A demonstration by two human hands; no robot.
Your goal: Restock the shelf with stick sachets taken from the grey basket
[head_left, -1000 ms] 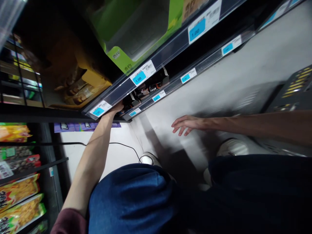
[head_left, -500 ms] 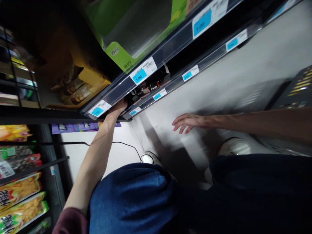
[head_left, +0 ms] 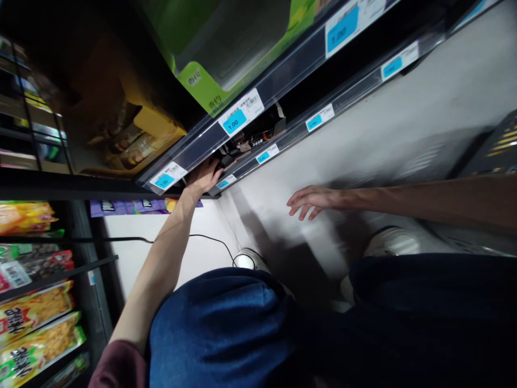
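Note:
My left hand (head_left: 207,175) is inside the bottom shelf, below the upper shelf's edge. Its thumb and a finger show, curled around a small dark thing that I cannot make out; the other fingers are in shadow. Just beyond it, an opened carton (head_left: 278,125) holds dark-wrapped packets (head_left: 256,141). My right hand (head_left: 311,201) hangs over the pale floor with its fingers loosely apart and nothing in them.
Price labels line the upper shelf edge (head_left: 291,86) and the lower shelf edge (head_left: 291,138). Above stand a green carton (head_left: 197,89) and a yellow box (head_left: 157,125). Snack bags (head_left: 40,339) fill a rack at left. A thin black cable (head_left: 214,240) crosses near my shoe (head_left: 245,260).
My left hand has drawn slightly back toward the shelf's front, so its thumb and back now show. My right hand keeps nearly the same place. The view has shifted a little.

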